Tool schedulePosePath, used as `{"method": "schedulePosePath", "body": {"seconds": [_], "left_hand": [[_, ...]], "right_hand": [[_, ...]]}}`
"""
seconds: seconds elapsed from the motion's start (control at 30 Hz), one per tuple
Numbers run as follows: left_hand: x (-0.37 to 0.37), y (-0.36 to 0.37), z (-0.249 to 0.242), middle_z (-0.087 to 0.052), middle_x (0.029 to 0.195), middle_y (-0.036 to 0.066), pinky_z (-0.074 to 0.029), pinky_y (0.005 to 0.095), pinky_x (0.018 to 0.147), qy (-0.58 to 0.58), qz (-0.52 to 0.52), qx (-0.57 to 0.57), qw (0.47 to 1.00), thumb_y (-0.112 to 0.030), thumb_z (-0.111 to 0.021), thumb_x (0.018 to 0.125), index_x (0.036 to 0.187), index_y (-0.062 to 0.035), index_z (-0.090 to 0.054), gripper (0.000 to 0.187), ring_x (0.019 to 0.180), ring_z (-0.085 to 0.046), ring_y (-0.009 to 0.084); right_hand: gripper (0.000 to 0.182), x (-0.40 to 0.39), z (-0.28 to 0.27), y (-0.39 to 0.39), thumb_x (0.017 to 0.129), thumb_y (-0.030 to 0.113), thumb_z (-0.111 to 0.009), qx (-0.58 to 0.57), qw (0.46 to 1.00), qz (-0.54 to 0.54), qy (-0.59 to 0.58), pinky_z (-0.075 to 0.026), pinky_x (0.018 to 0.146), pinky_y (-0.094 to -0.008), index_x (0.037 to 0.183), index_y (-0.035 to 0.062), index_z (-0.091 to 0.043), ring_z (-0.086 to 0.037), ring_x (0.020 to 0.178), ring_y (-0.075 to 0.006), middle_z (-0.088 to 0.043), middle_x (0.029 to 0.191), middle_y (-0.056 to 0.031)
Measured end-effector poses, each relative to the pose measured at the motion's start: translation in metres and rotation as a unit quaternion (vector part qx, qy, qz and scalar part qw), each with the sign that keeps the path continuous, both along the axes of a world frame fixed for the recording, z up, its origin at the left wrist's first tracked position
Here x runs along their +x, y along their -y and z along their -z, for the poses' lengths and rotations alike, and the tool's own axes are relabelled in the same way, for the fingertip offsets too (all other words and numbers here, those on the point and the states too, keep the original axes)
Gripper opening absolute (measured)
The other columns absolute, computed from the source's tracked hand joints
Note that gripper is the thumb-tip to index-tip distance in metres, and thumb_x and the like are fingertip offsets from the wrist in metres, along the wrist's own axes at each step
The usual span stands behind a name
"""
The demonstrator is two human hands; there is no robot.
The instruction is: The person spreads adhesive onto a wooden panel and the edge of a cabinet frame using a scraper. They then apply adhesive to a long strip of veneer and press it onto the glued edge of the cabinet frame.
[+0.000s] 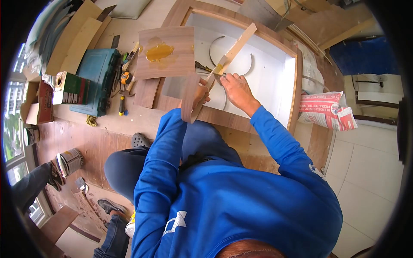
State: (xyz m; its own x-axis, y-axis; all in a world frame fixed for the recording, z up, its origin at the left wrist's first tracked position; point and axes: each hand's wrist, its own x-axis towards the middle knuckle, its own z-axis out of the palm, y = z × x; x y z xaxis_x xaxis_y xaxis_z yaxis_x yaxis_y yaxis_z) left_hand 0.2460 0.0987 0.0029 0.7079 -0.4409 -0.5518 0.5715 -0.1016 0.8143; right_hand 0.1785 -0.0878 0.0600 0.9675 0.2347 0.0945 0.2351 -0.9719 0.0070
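My left hand is closed round the lower part of a long pale wooden strip, which slants up across the cabinet frame. A thin brown curved laminate strip hangs beside that hand, partly hiding it. My right hand is closed, its fingertips pinching a small dark flat piece against the wooden strip. Just above the fingers, a brownish wet-looking patch covers part of the strip. To the left, a wood-grain board carries a puddle of amber glue.
Below my hands lies a wood-framed cabinet with a white inside, holding curled edging strips and a dark-and-yellow handled tool. Leftward are a hammer, screwdriver, teal case and green can. A cement bag sits right. Another person's legs show lower left.
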Motion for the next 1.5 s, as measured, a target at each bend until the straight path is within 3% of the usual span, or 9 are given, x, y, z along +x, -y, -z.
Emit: {"method": "schedulePosePath", "body": {"seconds": [0.3, 0.37, 0.47, 0.77, 0.87, 1.1, 1.3, 1.37, 1.5], "left_hand": [[0.007, -0.002, -0.002, -0.064, 0.075, 0.014, -0.048, 0.0334, 0.044, -0.1, 0.006, -0.046, 0.994, -0.001, -0.064, 0.085, 0.111, -0.0008, -0.054, 0.028, 0.056, -0.065, 0.021], [0.003, -0.002, -0.003, -0.064, 0.075, 0.014, -0.047, 0.0331, 0.044, 0.035, 0.044, 0.041, 0.998, 0.0, -0.064, 0.085, 0.111, -0.001, -0.053, 0.029, 0.056, -0.065, 0.0214], [0.006, -0.001, 0.004, -0.064, 0.075, 0.015, -0.047, 0.0332, 0.043, -0.095, -0.007, -0.046, 0.994, 0.0, -0.064, 0.085, 0.112, -0.0011, -0.054, 0.029, 0.055, -0.065, 0.0218], [0.01, -0.003, 0.035, -0.066, 0.076, 0.012, -0.049, 0.0359, 0.048, 0.039, 0.055, 0.018, 0.998, 0.0, -0.063, 0.083, 0.119, -0.0014, -0.059, 0.036, 0.058, -0.065, 0.0203], [0.0, -0.008, -0.023, -0.067, 0.076, 0.013, -0.05, 0.0351, 0.051, 0.026, 0.053, 0.073, 0.996, 0.002, -0.063, 0.082, 0.123, -0.0011, -0.06, 0.041, 0.06, -0.065, 0.0187], [-0.003, -0.026, -0.006, -0.069, 0.078, 0.013, -0.055, 0.0309, 0.056, 0.024, 0.078, 0.011, 0.997, -0.006, -0.069, 0.088, 0.133, -0.0041, -0.058, 0.046, 0.063, -0.066, 0.0194], [0.001, -0.024, -0.001, -0.067, 0.079, 0.013, -0.055, 0.0308, 0.056, -0.062, 0.052, -0.017, 0.997, 0.002, -0.062, 0.09, 0.142, -0.0027, -0.053, 0.053, 0.061, -0.065, 0.0185], [0.001, -0.023, -0.002, -0.067, 0.081, 0.013, -0.055, 0.0298, 0.055, -0.001, 0.074, 0.029, 0.997, 0.002, -0.061, 0.09, 0.141, -0.0014, -0.053, 0.051, 0.06, -0.064, 0.0181], [0.001, -0.021, -0.014, -0.068, 0.083, 0.013, -0.055, 0.0295, 0.055, -0.063, 0.044, -0.026, 0.997, 0.001, -0.061, 0.091, 0.141, -0.002, -0.053, 0.051, 0.062, -0.064, 0.0179]], "right_hand": [[0.019, 0.032, -0.029, 0.015, 0.093, 0.009, -0.058, 0.04, 0.999, 0.02, 0.03, -0.049, 0.079, -0.0443, 0.106, 0.005, -0.07, -0.061, 0.089, -0.0307, -0.06, 0.091, -0.0116], [0.018, 0.039, -0.03, 0.024, 0.093, 0.011, -0.058, 0.126, 0.991, 0.035, 0.036, -0.052, 0.082, -0.0483, 0.103, 0.0036, -0.071, -0.064, 0.093, -0.0354, -0.066, 0.096, -0.0141], [0.02, 0.035, -0.028, 0.021, 0.093, 0.011, -0.058, 0.12, 0.992, 0.022, -0.038, -0.052, 0.084, -0.0477, 0.105, 0.0031, -0.071, -0.064, 0.095, -0.0363, -0.066, 0.099, -0.0148], [0.017, 0.045, -0.01, 0.025, 0.092, 0.014, -0.059, 0.109, 0.988, 0.055, -0.091, -0.054, 0.081, -0.0508, 0.093, 0.0009, -0.07, -0.068, 0.089, -0.0406, -0.07, 0.094, -0.0198], [0.019, 0.063, -0.01, 0.04, 0.091, 0.016, -0.06, 0.098, 0.988, 0.064, -0.099, -0.054, 0.081, -0.0507, 0.091, -0.0005, -0.07, -0.068, 0.089, -0.0421, -0.07, 0.091, -0.0231], [0.023, 0.089, -0.028, 0.053, 0.092, 0.019, -0.061, 0.065, 0.979, 0.118, -0.153, -0.053, 0.085, -0.0503, 0.096, -0.0017, -0.07, -0.067, 0.094, -0.043, -0.07, 0.094, -0.0257], [0.024, 0.085, -0.039, 0.061, 0.094, 0.019, -0.059, 0.095, 0.98, 0.125, -0.118, -0.053, 0.085, -0.0495, 0.101, -0.0015, -0.068, -0.066, 0.097, -0.0416, -0.07, 0.099, -0.0241], [0.022, 0.078, -0.043, 0.06, 0.094, 0.018, -0.057, 0.037, 0.99, 0.133, -0.003, -0.053, 0.084, -0.049, 0.101, -0.001, -0.068, -0.066, 0.093, -0.0411, -0.068, 0.097, -0.0209], [0.021, 0.058, -0.068, 0.048, 0.095, 0.016, -0.056, 0.101, 0.982, 0.145, 0.065, -0.052, 0.082, -0.0491, 0.1, -0.0003, -0.068, -0.065, 0.09, -0.041, -0.067, 0.096, -0.0186]]}}
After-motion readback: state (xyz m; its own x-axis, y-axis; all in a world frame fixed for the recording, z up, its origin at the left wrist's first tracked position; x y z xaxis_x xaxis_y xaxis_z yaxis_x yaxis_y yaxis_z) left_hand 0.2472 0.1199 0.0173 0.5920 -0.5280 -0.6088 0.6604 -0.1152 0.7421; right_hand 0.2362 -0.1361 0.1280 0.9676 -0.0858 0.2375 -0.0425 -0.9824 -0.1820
